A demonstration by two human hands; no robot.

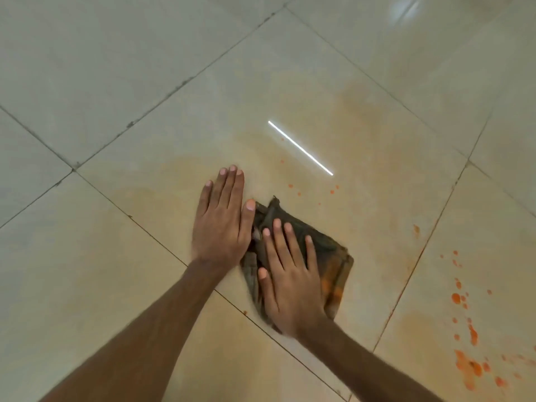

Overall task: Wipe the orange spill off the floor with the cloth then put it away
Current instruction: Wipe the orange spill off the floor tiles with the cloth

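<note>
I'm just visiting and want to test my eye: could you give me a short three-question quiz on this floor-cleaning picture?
1. True or false: the right hand lies flat on the brown cloth.
2. Where are the thickest orange splatters? A) upper left B) lower right C) under the left hand
3. What is the bright white line on the tiled floor?

Key: 1 true; 2 B; 3 a reflected light.
</note>
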